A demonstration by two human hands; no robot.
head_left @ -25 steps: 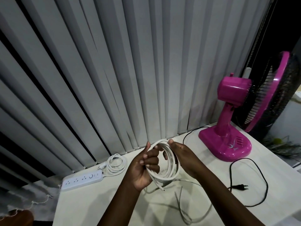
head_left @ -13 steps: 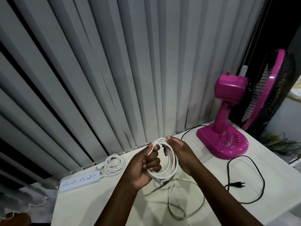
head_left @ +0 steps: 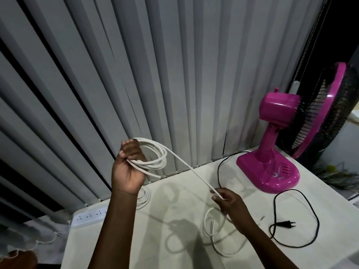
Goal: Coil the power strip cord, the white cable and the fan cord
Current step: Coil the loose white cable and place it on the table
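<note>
My left hand (head_left: 129, 167) is raised above the table and grips several loops of the white cable (head_left: 155, 158). A straight run of that cable slants down to my right hand (head_left: 228, 202), which pinches it low over the table. Below the right hand the cable's loose tail curls on the tabletop. The white power strip (head_left: 89, 217) lies at the back left, its coiled cord (head_left: 144, 198) mostly hidden behind my left forearm. The pink fan (head_left: 272, 144) stands at the back right. Its black cord (head_left: 308, 210) lies uncoiled, ending in a plug (head_left: 285, 223).
Grey vertical blinds (head_left: 174, 74) hang right behind the white table (head_left: 184, 183). The table's right edge falls away past the fan base, with some greenery (head_left: 334, 171) beyond it. A brown object (head_left: 19, 260) shows at the bottom left corner.
My hands have come apart: the left hand rose with the coil, the right slid down and to the right along the cable, drawing a straight length out. The view tilted down.
</note>
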